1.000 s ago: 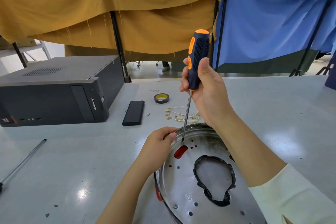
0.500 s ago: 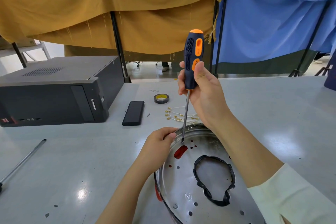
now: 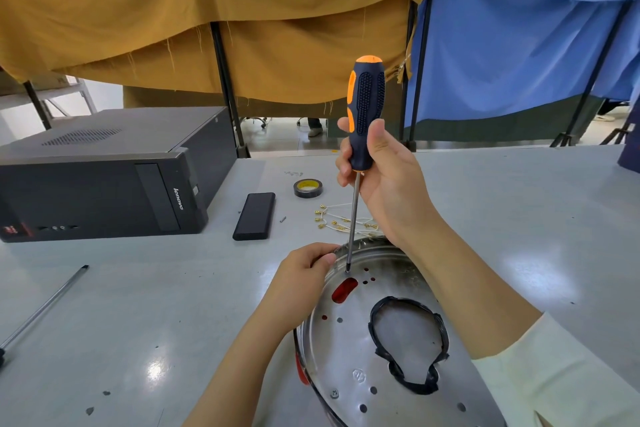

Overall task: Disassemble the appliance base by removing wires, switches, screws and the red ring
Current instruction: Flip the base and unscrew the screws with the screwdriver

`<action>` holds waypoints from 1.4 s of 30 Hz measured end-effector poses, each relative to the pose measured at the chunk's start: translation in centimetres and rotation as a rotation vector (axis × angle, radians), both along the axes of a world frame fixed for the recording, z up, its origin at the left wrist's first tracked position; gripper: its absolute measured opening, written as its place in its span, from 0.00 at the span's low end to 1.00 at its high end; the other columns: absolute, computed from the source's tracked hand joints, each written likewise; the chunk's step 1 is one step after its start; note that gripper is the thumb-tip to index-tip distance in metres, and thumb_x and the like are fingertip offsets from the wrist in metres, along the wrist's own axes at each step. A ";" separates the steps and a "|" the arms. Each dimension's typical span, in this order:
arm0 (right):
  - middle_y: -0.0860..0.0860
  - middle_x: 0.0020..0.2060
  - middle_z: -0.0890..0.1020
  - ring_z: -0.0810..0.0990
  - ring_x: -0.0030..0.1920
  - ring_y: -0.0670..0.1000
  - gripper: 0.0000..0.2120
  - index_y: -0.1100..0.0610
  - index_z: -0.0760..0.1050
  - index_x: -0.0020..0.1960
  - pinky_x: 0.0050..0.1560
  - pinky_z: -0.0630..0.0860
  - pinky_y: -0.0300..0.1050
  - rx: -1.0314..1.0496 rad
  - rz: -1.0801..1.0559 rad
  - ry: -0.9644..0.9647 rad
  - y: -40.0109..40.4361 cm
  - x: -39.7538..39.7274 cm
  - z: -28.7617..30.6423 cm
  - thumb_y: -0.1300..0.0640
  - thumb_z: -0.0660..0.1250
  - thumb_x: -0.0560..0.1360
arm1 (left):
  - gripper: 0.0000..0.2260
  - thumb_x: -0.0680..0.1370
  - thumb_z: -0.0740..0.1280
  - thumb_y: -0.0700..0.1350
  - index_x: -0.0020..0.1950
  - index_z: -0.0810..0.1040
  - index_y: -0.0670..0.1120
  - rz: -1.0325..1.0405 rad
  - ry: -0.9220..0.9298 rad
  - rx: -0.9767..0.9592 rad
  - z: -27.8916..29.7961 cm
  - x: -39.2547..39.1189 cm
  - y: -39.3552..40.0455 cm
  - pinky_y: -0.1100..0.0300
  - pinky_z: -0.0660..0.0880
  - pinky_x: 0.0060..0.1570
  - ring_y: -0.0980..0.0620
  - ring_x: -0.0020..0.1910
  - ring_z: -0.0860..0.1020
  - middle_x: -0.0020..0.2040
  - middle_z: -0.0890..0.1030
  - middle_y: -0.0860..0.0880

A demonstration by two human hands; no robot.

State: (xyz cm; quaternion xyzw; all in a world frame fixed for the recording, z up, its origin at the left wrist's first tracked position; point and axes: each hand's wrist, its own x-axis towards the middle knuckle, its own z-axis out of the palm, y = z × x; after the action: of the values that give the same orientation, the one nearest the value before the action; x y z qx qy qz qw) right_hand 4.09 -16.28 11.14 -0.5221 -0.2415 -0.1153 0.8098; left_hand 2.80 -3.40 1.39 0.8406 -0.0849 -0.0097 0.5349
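Note:
A round silver metal appliance base (image 3: 349,350) lies on the table in front of me, with several holes and a black-rimmed opening (image 3: 408,343) in its middle. Red of the ring (image 3: 344,289) shows through an oval slot and at the left edge. My left hand (image 3: 301,277) grips the base's far-left rim. My right hand (image 3: 384,180) holds a black and orange screwdriver (image 3: 363,114) nearly upright, its tip set on the base just beyond the red slot. Loose white wires with brass terminals (image 3: 337,220) lie on the table beyond the base.
A black computer case (image 3: 104,173) stands at the left. A black slab-shaped device (image 3: 254,215) and a roll of tape (image 3: 308,187) lie beyond the base. A thin metal rod (image 3: 45,305) lies at the left edge. Yellow and blue cloths hang behind the table.
The screwdriver handle has turned in my right hand, its orange strip now facing left, and has come more upright. The tip stays on the same spot. My left hand has not moved.

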 end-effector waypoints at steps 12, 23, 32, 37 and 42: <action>0.52 0.36 0.76 0.73 0.34 0.48 0.08 0.58 0.69 0.53 0.37 0.73 0.40 0.018 -0.032 0.013 -0.1 0.1 -0.3 0.54 0.55 0.80 | 0.11 0.81 0.58 0.44 0.55 0.80 0.55 0.005 -0.003 0.004 0.0 0.0 0.0 0.71 0.69 0.46 0.60 0.51 0.77 0.49 0.81 0.59; 0.51 0.34 0.75 0.72 0.34 0.50 0.04 0.57 0.69 0.50 0.37 0.72 0.42 0.032 -0.017 0.005 -0.2 0.1 -0.3 0.57 0.58 0.80 | 0.12 0.81 0.58 0.45 0.56 0.80 0.54 0.001 -0.005 0.016 0.0 0.1 0.0 0.71 0.69 0.46 0.61 0.51 0.77 0.50 0.81 0.59; 0.54 0.37 0.71 0.68 0.34 0.49 0.14 0.61 0.63 0.60 0.35 0.66 0.41 0.108 0.034 0.061 0.0 -0.2 0.2 0.52 0.56 0.80 | 0.12 0.81 0.58 0.44 0.55 0.80 0.55 0.002 -0.008 0.009 0.0 0.0 0.0 0.72 0.69 0.45 0.61 0.51 0.77 0.49 0.81 0.60; 0.54 0.37 0.72 0.69 0.34 0.50 0.12 0.58 0.63 0.53 0.34 0.63 0.41 0.116 0.071 0.065 0.1 -0.4 0.3 0.53 0.60 0.74 | 0.12 0.81 0.59 0.44 0.52 0.80 0.57 -0.001 -0.008 0.004 0.0 0.0 0.0 0.72 0.68 0.44 0.62 0.50 0.77 0.48 0.81 0.62; 0.53 0.36 0.73 0.68 0.33 0.50 0.11 0.57 0.65 0.52 0.33 0.63 0.41 0.119 0.063 0.048 0.1 -0.3 0.2 0.56 0.64 0.72 | 0.12 0.81 0.59 0.44 0.52 0.79 0.57 -0.001 -0.007 0.003 0.0 0.0 0.0 0.72 0.68 0.43 0.62 0.50 0.77 0.48 0.81 0.61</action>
State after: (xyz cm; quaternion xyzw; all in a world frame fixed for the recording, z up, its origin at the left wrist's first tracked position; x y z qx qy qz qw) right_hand 3.74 -16.20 11.30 -0.4677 -0.2310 -0.0916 0.8482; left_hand 2.79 -3.37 1.35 0.8415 -0.0871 -0.0068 0.5332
